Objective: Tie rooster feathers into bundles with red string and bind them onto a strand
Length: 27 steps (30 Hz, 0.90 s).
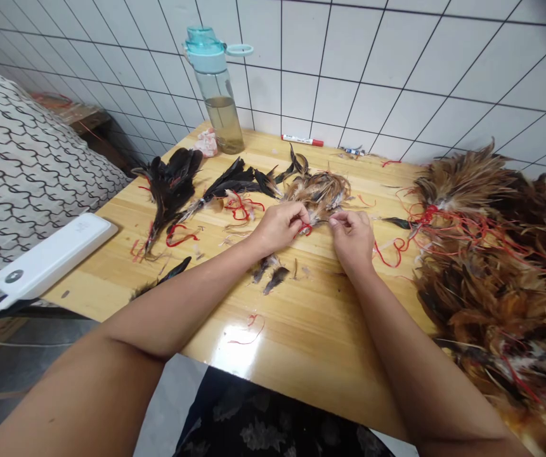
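My left hand (pixel 282 227) is closed in a pinch over the middle of the table, with a small loop of red string (pixel 305 229) at its fingertips. To its right, my right hand (pixel 353 241) also pinches, thumb against fingers; what lies between them is too small to make out. A thin dark feather part shows in the gap between both hands. Just beyond my fingers lies a loose pile of brown and tan feathers (pixel 323 189). Small dark feather scraps (pixel 276 279) rest on the wood below my left hand.
Black feather bundles (pixel 172 184) lie at the left on the wooden table (pixel 301 355). Large brown feather bundles (pixel 472 279) with tangled red string fill the right side. A water bottle (pixel 222 108), a red marker (pixel 302 140) and a white power bank (pixel 56 254) stand or lie around.
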{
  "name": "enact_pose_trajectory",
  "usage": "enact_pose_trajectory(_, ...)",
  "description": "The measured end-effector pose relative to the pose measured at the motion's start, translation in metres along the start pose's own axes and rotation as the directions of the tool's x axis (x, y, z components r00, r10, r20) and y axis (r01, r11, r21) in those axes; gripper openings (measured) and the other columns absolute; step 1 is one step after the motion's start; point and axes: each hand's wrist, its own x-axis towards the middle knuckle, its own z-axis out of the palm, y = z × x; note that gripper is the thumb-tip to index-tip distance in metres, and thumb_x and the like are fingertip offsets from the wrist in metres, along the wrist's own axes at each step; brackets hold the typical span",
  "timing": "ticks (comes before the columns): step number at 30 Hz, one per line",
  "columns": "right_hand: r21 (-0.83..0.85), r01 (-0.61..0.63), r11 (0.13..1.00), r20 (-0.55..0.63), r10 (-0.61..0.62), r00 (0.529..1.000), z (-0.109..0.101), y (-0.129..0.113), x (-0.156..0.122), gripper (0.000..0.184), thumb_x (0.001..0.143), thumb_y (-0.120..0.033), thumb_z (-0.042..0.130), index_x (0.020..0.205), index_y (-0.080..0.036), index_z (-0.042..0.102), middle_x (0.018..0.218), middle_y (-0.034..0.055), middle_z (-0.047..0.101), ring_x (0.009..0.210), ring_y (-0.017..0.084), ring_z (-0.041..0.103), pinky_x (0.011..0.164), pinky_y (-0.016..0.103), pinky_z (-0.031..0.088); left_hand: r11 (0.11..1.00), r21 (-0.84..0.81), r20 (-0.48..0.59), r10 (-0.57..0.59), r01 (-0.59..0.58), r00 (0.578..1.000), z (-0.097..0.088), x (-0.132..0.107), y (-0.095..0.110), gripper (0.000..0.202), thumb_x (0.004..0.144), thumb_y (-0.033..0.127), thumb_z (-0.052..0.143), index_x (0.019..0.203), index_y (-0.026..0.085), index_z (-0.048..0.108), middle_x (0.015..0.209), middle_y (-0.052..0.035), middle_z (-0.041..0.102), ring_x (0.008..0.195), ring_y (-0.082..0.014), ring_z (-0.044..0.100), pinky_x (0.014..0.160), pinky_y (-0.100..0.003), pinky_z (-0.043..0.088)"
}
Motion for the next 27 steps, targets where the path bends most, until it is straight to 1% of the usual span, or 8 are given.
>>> enact_pose_trajectory(3,-0.018,0.089,0.996,0.106,-0.087,0.991,0.002,-0.004,-0.004,0.005,0.081,-0.023,0.062,0.081,-0.023,0.067,0.084,0.0060,0.063,0.086,0.024,0.056,0.087,0.040,0.044,0.998,0.023,0.048,0.054,-0.055,0.997,0.002,-0.002,0.000,0.021,0.078,0.001,0.051,0.077,0.017,0.065,0.077,0.0004,0.068,0.072,-0.0104,0.060,0.072,-0.022,0.045)
enact_pose_trajectory(5,0.016,0.107,0.994,0.181,-0.108,0.978,0.006,-0.006,-0.008,0.008,0.081,-0.021,0.060,0.083,-0.023,0.068,0.085,0.0061,0.063,0.083,0.022,0.056,0.081,0.037,0.045,0.995,0.039,0.077,0.092,-0.096,0.993,0.004,-0.003,0.000,0.020,0.080,0.002,0.052,0.078,0.017,0.064,0.079,0.0000,0.068,0.074,-0.0108,0.060,0.072,-0.022,0.045)
enact_pose_trajectory(7,0.028,0.107,0.994,0.217,-0.110,0.970,0.008,-0.007,-0.010,0.011,0.082,-0.019,0.058,0.085,-0.022,0.069,0.087,0.0068,0.062,0.081,0.022,0.056,0.076,0.035,0.045,0.989,0.054,0.094,0.134,-0.139,0.986,0.005,-0.004,0.001,0.019,0.081,0.003,0.052,0.079,0.017,0.064,0.080,-0.0006,0.067,0.076,-0.0113,0.060,0.073,-0.022,0.044)
enact_pose_trajectory(9,0.022,0.107,0.994,0.226,-0.109,0.968,0.008,-0.007,-0.011,0.012,0.082,-0.019,0.058,0.084,-0.022,0.070,0.088,0.0071,0.062,0.081,0.022,0.056,0.076,0.035,0.045,0.984,0.062,0.101,0.158,-0.164,0.982,0.005,-0.005,0.001,0.018,0.082,0.003,0.052,0.081,0.017,0.063,0.081,-0.0009,0.067,0.077,-0.0116,0.060,0.074,-0.022,0.044)
enact_pose_trajectory(16,0.037,0.083,0.996,0.235,-0.090,0.968,0.006,-0.009,-0.011,0.006,0.081,-0.023,0.063,0.081,-0.022,0.069,0.084,0.0061,0.061,0.079,0.021,0.056,0.073,0.035,0.043,0.985,0.059,0.106,0.155,-0.162,0.982,0.004,-0.004,0.001,0.016,0.082,0.004,0.052,0.082,0.017,0.062,0.080,-0.0006,0.066,0.075,-0.0115,0.058,0.073,-0.022,0.043)
enact_pose_trajectory(19,0.102,0.037,0.994,0.234,-0.060,0.970,0.009,-0.007,-0.010,0.003,0.078,-0.022,0.064,0.077,-0.022,0.067,0.081,0.0042,0.061,0.074,0.019,0.055,0.072,0.033,0.044,0.985,0.048,0.109,0.158,-0.164,0.981,0.004,-0.004,0.001,0.013,0.083,0.006,0.053,0.082,0.017,0.061,0.080,-0.0002,0.065,0.073,-0.0112,0.058,0.072,-0.022,0.043)
enact_pose_trajectory(23,0.251,-0.069,0.965,0.262,0.001,0.965,0.012,0.000,-0.007,0.004,0.077,-0.025,0.063,0.077,-0.022,0.065,0.079,0.0020,0.060,0.069,0.016,0.052,0.072,0.032,0.046,0.987,0.055,0.103,0.145,-0.151,0.984,0.004,-0.004,0.002,0.012,0.083,0.008,0.053,0.083,0.017,0.061,0.077,0.0002,0.064,0.071,-0.0111,0.057,0.069,-0.022,0.042)
enact_pose_trajectory(27,0.305,-0.088,0.948,0.285,-0.003,0.959,0.015,0.005,-0.005,0.007,0.078,-0.027,0.062,0.079,-0.021,0.065,0.079,0.0016,0.060,0.071,0.016,0.052,0.072,0.032,0.045,0.984,0.071,0.100,0.155,-0.162,0.983,0.004,-0.004,0.002,0.011,0.083,0.010,0.054,0.084,0.017,0.061,0.076,0.0002,0.063,0.070,-0.0112,0.056,0.068,-0.022,0.041)
